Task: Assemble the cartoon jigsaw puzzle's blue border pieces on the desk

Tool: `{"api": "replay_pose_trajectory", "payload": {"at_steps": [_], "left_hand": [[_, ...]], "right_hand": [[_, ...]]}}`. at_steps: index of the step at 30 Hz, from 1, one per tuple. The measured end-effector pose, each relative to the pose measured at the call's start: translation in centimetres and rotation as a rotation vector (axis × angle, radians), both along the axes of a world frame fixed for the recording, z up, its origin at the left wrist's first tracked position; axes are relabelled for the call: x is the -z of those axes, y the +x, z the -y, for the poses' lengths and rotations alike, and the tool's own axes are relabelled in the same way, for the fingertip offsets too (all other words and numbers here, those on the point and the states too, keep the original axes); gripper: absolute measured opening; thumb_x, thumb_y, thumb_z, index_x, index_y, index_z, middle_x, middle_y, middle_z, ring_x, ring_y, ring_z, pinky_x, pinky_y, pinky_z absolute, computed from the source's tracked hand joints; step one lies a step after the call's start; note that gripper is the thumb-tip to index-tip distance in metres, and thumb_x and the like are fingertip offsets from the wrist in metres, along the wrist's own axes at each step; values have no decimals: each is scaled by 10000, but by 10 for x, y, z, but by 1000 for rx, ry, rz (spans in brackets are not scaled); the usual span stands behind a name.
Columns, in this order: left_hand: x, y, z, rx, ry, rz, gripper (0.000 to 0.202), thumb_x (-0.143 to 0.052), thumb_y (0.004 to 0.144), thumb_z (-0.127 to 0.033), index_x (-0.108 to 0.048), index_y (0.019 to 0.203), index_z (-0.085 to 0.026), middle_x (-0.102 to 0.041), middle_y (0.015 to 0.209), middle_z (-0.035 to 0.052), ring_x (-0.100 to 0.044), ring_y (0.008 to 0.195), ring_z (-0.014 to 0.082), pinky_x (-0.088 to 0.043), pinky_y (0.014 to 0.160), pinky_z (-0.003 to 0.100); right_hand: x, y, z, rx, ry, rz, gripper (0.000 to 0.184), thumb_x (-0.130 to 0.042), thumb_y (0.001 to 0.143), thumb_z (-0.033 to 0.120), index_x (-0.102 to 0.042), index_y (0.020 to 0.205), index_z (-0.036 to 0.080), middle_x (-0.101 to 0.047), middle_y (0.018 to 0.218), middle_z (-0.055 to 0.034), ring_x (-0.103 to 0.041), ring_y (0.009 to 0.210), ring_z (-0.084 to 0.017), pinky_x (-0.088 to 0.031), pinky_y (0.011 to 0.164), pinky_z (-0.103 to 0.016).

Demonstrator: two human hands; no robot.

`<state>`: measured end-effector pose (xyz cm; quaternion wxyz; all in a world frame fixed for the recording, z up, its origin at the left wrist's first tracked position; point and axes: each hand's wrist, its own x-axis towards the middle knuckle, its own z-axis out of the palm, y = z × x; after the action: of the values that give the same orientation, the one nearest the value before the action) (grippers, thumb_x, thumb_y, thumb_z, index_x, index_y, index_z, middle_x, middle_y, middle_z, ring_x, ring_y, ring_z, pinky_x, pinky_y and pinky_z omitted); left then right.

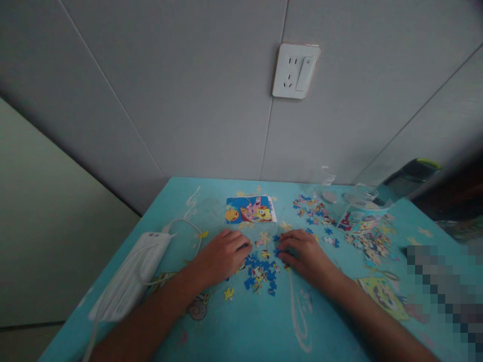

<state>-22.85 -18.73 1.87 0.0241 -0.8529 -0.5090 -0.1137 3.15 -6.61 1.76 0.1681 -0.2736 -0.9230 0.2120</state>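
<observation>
On flat turquoise tabletop [245,332] | knobbed jigsaw pieces [268,274] | left hand [225,254], right hand [308,255]: fingers [292,243] curled, cannot tell if clamped

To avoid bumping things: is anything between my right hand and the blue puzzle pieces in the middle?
Nothing visible is: your right hand is just right of the blue puzzle pieces, and the picture card lies beyond them, off that path.

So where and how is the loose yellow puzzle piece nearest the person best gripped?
Probably pinch the yellow piece by opposite edges, from above and the near side: it lies flat, apart from the mostly blue cluster to its right.
</observation>
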Motion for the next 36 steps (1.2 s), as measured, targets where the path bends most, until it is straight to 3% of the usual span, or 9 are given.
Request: {"api": "replay_pose_trajectory", "payload": {"at_steps": [6,12,16,22,30,36], "left_hand": [[3,5,-3,-34,12,11,343,-508,996,-198,-532,1339,-206,-618,1240,80,-551,1134,247,-460,935,425],[5,8,-2,4,-25,18,357,-520,987,-178,-538,1343,-203,-594,1338,68,-541,1166,246,-441,988,431],[0,15,2,51,-63,50,375,-505,1001,-196,-522,1375,-221,-611,1316,66,-546,1146,243,-434,959,416],[-6,27,8,178,-118,185,308,-487,1017,-246,-570,1314,-252,-680,1153,42,-577,1057,218,-398,933,398],[-5,29,8,-47,5,414,210,-526,1008,-328,-625,1145,-204,-681,969,40,-585,903,202,-384,821,367],[-6,32,9,-87,35,478,172,-632,949,-367,-646,999,-203,-672,868,11,-584,836,194,-382,783,347]], "right_hand": [[-12,-3,4,26,-151,-25,49,-704,875,194,-726,867,237,-725,893,-17,-651,891,-200,-483,847,-350],[-14,-5,8,152,-280,-104,78,-670,895,234,-743,919,248,-732,841,-2,-649,747,-167,-484,715,-304],[-10,-4,7,234,-326,-199,124,-687,880,287,-749,977,242,-718,804,-8,-624,703,-161,-484,681,-300],[-16,-7,8,220,-529,-320,168,-695,861,323,-736,978,209,-717,788,-19,-632,697,-158,-501,652,-291],[-16,-18,29,196,-813,-471,307,-727,842,377,-703,1095,206,-660,725,16,-571,606,-114,-466,581,-259],[-8,-25,45,118,-803,-469,337,-711,867,361,-708,1178,229,-682,752,11,-609,669,-127,-492,646,-271]]}}
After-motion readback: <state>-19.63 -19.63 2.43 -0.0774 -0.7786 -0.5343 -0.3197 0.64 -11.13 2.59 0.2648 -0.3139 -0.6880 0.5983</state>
